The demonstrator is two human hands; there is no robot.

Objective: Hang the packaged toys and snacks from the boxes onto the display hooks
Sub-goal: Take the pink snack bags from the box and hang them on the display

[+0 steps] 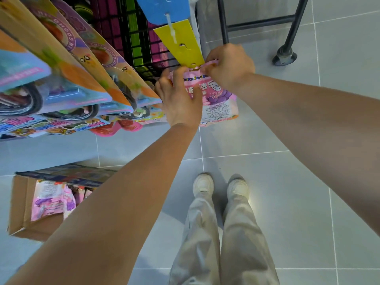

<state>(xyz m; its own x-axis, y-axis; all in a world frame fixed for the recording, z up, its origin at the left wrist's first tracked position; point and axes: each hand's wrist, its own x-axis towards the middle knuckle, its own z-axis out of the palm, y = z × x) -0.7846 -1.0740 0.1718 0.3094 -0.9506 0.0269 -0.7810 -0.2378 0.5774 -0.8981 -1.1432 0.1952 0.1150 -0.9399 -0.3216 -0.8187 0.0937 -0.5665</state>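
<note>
Pink snack pouch: light, soft, crinkly; best held by top edge. Right hand pinches top; left hand fingers curled round pouch side below yellow hang strip.

pink snack pouch, upright, at yellow hanging strip

A packed row of toy packs juts from the black wire rack on the left, closing that side right up to the left hand, and the pink snack bag fills the space under the yellow hanging strip. Right of the strip the way lies open over bare floor as far as a black frame leg; an open cardboard box sits low left.
</note>
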